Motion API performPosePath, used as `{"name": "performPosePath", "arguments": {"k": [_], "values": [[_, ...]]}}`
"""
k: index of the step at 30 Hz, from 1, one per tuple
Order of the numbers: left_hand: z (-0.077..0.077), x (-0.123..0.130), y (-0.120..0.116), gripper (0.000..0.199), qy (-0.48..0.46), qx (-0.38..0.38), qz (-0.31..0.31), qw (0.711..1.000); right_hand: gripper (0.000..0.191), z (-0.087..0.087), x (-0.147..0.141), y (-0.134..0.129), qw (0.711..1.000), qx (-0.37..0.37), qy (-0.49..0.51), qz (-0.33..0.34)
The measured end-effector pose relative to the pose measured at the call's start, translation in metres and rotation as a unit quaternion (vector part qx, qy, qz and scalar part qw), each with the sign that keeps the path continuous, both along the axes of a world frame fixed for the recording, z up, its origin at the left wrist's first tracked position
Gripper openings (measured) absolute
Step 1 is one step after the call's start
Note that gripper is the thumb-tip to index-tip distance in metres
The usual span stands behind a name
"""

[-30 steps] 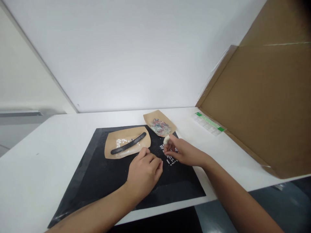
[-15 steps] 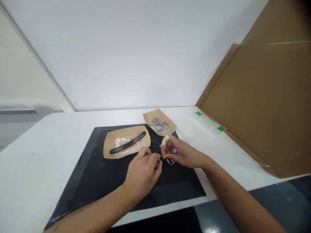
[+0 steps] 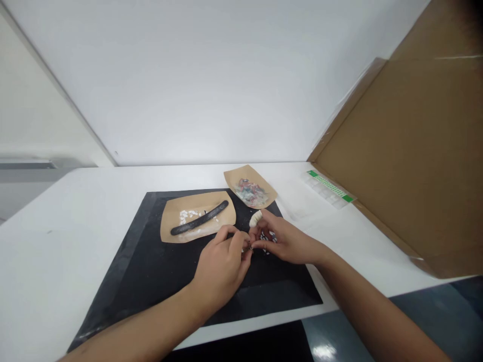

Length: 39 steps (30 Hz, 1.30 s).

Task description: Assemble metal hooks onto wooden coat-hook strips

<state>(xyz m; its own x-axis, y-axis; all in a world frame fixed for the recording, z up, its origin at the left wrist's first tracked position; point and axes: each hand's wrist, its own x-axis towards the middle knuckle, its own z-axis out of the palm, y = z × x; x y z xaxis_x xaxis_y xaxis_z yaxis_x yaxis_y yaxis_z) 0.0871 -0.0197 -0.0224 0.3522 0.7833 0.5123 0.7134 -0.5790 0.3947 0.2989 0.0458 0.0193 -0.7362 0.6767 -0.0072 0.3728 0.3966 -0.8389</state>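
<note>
Object (image 3: 249, 246) sits, seemingly, between fingertips of left hand (image 3: 221, 264), beside right hand (image 3: 284, 238).

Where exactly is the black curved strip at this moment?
In the head view, the strip lies slantwise in the left tray, left of the picture's middle, beside small white pieces and beyond the left hand.
</note>
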Motion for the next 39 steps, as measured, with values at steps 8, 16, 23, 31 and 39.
{"name": "performPosePath", "arguments": {"k": [8,16,23,31,39], "values": [[-0.0017,0.0006,0.0007,0.021,0.003,0.010,0.009,1.000,0.028,-0.0029,-0.0023,-0.0006,1.000,-0.007,0.010,-0.006],[-0.0017,0.0002,0.0002,0.022,0.002,-0.005,0.010,1.000,0.027,-0.0036,-0.0039,-0.0017,1.000,-0.015,0.015,-0.011],[-0.0020,0.0001,0.0015,0.022,-0.001,0.006,0.006,1.000,0.026,-0.0034,-0.0044,-0.0015,1.000,0.001,0.008,-0.010],[-0.0004,0.0000,0.0013,0.025,0.004,-0.002,0.006,1.000,0.025,-0.0002,-0.0038,-0.0016,1.000,0.009,0.004,-0.019],[0.0007,0.0010,0.0015,0.024,0.000,0.000,0.010,1.000,0.025,0.0008,-0.0031,-0.0019,1.000,0.009,0.005,-0.020]]}}
